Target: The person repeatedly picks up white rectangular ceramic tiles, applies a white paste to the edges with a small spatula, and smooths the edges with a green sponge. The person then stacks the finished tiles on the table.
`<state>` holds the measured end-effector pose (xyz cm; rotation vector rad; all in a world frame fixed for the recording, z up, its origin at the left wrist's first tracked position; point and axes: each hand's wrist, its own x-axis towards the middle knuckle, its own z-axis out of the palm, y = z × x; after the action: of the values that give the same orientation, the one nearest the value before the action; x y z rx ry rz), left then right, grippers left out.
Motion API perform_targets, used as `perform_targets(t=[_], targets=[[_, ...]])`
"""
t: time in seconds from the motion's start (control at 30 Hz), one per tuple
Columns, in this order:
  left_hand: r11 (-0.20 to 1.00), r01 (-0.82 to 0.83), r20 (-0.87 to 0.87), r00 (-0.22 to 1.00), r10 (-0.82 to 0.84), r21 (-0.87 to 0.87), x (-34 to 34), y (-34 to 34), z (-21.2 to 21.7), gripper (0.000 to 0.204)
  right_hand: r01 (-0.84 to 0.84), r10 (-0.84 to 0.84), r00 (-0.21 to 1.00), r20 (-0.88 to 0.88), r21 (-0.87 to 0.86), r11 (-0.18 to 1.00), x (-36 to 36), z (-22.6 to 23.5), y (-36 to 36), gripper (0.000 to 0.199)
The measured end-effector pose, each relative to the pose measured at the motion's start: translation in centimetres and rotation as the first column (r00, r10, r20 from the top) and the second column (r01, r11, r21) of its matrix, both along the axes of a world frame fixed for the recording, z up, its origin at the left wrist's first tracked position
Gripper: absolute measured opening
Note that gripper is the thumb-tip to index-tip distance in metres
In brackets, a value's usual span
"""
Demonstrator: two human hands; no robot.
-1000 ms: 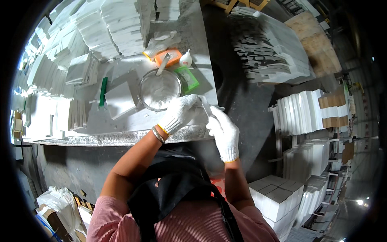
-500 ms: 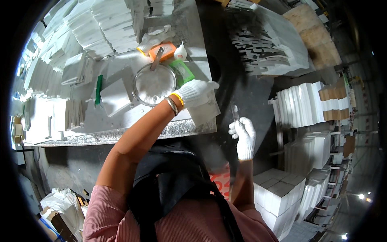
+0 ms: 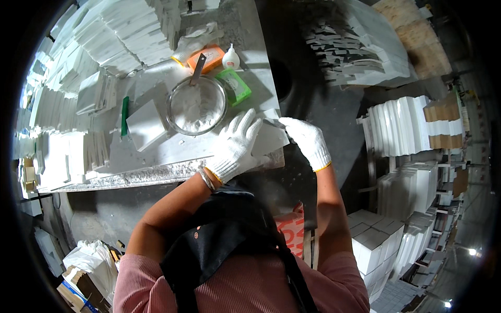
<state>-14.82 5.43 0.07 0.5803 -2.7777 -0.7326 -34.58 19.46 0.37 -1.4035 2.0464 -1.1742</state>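
Both my hands wear white knit gloves. My left hand (image 3: pixel 237 148) lies open, fingers stretched, on a pale flat tile (image 3: pixel 274 134) at the table's right front corner. My right hand (image 3: pixel 307 141) is closed at the tile's right edge, on a thin scraper (image 3: pixel 270 113) whose pale blade barely shows over the tile; its handle is hidden in the glove. Just beyond my left hand, a round clear bowl (image 3: pixel 171 112) holds white powder or paste (image 3: pixel 201 112), with a metal putty knife (image 3: pixel 198 69) leaning in it.
Behind the bowl are a green box (image 3: pixel 235 86), an orange box (image 3: pixel 207 58), a white squeeze bottle (image 3: pixel 230 57) and a spare glove (image 3: pixel 193 46). Left lie a white block (image 3: pixel 147 125), a green strip (image 3: pixel 124 116) and stacked tiles (image 3: pixel 125 31). Stacked white boxes (image 3: pixel 373 240) stand right of me.
My right hand has moved up and left, bringing the scraper to the tile. My left hand has drawn back toward me and now lies spread on the tile.
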Motion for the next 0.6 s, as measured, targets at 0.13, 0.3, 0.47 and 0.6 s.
perform_targets(t=[0.13, 0.3, 0.47, 0.6], targets=[[1.000, -0.007, -0.035, 0.999, 0.008, 0.006, 0.2, 0.0, -0.9, 0.093, -0.065, 0.088, 0.969, -0.233, 0.106, 0.992, 0.2, 0.2, 1.1, 0.030], [1.000, 0.009, -0.056, 0.998, -0.009, 0.006, 0.2, -0.1, -0.6, 0.090, 0.073, -0.073, 0.997, -0.005, 0.133, 0.988, 1.9, 0.9, 2.8, 0.030], [1.000, 0.020, -0.094, 0.995, -0.019, 0.007, 0.0, -0.2, -1.0, 0.090, 0.120, -0.117, 0.985, -0.126, 0.015, 0.993, 2.1, 0.0, 2.3, 0.029], [1.000, 0.009, -0.077, 0.997, -0.008, 0.001, 0.1, -0.1, -1.0, 0.090, 0.169, -0.171, 0.985, 0.027, 0.047, 0.984, 3.0, -0.1, 3.0, 0.034]])
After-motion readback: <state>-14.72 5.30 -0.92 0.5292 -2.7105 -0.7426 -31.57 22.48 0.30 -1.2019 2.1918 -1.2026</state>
